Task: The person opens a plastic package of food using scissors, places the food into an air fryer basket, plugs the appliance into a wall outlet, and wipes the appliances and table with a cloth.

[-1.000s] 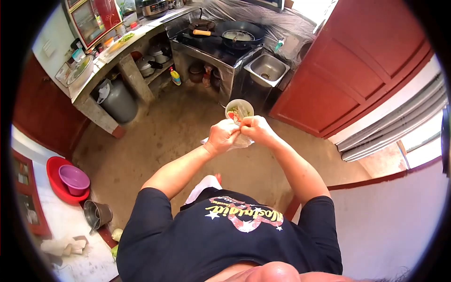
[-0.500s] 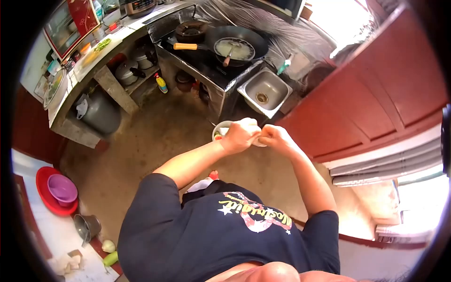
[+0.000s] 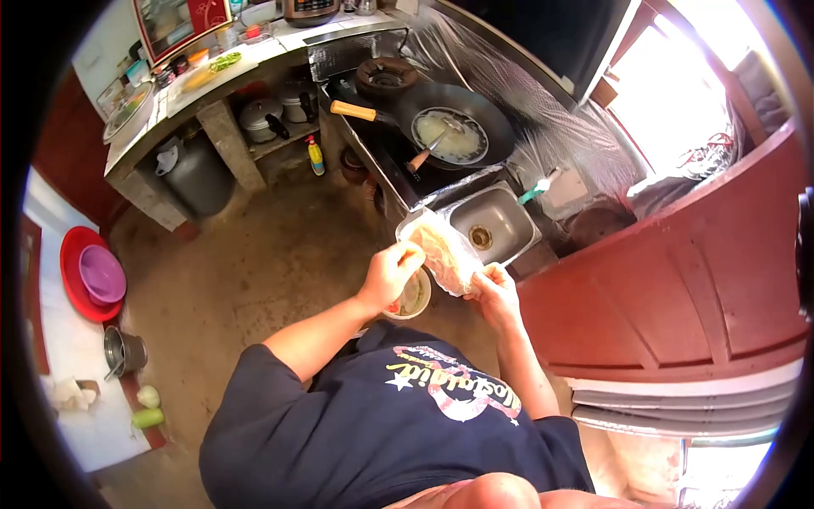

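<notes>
A clear plastic bag (image 3: 443,251) with something pale and orange-tinted inside is stretched between my two hands. My left hand (image 3: 393,273) pinches its left edge, fingers closed. At the lower right edge of the bag, my right hand (image 3: 496,293) grips it between thumb and fingers. What the bag contains is too blurred to name. Below my left hand is a round white bucket (image 3: 421,307), partly hidden by the bag and hand, with bits of scraps in it.
A wok (image 3: 500,136) with bubbling pale liquid and a wooden-handled utensil (image 3: 419,161) stands on the stove. Right of it lies a steel sink (image 3: 509,216) with a teal tap (image 3: 534,191). A red cabinet (image 3: 644,280) stands right; basins (image 3: 72,280) lie left.
My hands have moved apart, and the bag, earlier bunched between them, is now spread out and in plain view. The camera view has shifted, showing more of the stove and sink.
</notes>
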{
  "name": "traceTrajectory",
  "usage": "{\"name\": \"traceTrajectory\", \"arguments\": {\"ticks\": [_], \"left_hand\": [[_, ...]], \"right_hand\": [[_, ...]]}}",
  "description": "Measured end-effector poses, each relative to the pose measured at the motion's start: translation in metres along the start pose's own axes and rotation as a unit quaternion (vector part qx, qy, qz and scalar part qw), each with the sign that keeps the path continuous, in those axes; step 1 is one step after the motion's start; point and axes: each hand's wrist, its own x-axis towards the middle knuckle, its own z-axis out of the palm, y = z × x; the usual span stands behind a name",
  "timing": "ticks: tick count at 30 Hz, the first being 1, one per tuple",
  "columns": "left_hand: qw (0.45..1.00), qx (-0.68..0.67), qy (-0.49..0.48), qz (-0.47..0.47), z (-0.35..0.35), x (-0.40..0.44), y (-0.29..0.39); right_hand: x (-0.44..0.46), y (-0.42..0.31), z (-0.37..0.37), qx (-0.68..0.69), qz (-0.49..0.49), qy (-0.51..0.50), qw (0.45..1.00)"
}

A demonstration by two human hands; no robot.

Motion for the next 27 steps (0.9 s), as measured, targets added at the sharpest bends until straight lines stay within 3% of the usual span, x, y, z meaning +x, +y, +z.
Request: {"name": "traceTrajectory", "arguments": {"ticks": [2, 3, 5, 6, 8, 10, 12, 18, 20, 23, 24, 25, 26, 27], "left_hand": [[0.990, -0.098, 0.023, -0.097, 0.008, 0.019, 0.008], [0.990, -0.097, 0.030, -0.096, 0.011, 0.030, 0.006], [0.963, -0.162, 0.069, -0.203, 0.014, 0.048, -0.005], [0.963, -0.161, 0.073, -0.204, 0.012, 0.055, -0.010], [0.923, -0.279, 0.031, -0.263, 0.010, 0.067, -0.015], [0.923, -0.275, 0.044, -0.265, 0.013, 0.074, -0.017], [0.930, -0.251, 0.046, -0.264, 0.014, 0.080, -0.017], [0.940, -0.240, 0.018, -0.241, 0.016, 0.094, -0.034], [0.925, -0.281, 0.020, -0.255, 0.015, 0.095, -0.045], [0.902, -0.290, 0.074, -0.310, 0.014, 0.086, -0.056], [0.901, -0.291, 0.070, -0.313, 0.011, 0.082, -0.062], [0.987, -0.011, 0.056, -0.152, 0.008, 0.078, -0.070], [0.963, 0.267, 0.032, 0.028, 0.008, 0.074, -0.068], [0.950, 0.282, 0.034, 0.133, 0.006, 0.074, -0.065]], "right_hand": [[0.007, -0.002, 0.002, -0.012, -0.004, 0.006, 1.000], [0.011, 0.000, 0.001, -0.074, -0.065, 0.007, 0.995], [0.010, 0.001, 0.009, -0.197, -0.180, 0.027, 0.963], [0.010, 0.003, 0.006, -0.409, -0.228, 0.053, 0.882], [0.015, 0.007, 0.013, -0.517, -0.420, 0.040, 0.745], [0.012, 0.010, 0.021, -0.503, -0.418, 0.042, 0.755], [0.012, 0.013, 0.025, -0.571, -0.419, 0.039, 0.705], [0.016, 0.033, 0.033, -0.624, -0.425, 0.004, 0.656], [0.016, 0.036, 0.035, -0.622, -0.417, 0.029, 0.662], [0.027, 0.045, 0.023, -0.569, -0.366, 0.108, 0.728], [0.029, 0.047, 0.012, -0.503, -0.298, 0.103, 0.805], [0.030, 0.040, 0.006, -0.458, -0.275, 0.074, 0.842], [0.028, 0.031, 0.003, -0.409, -0.249, 0.047, 0.876], [0.025, 0.020, 0.001, -0.392, -0.171, 0.031, 0.903]]}}
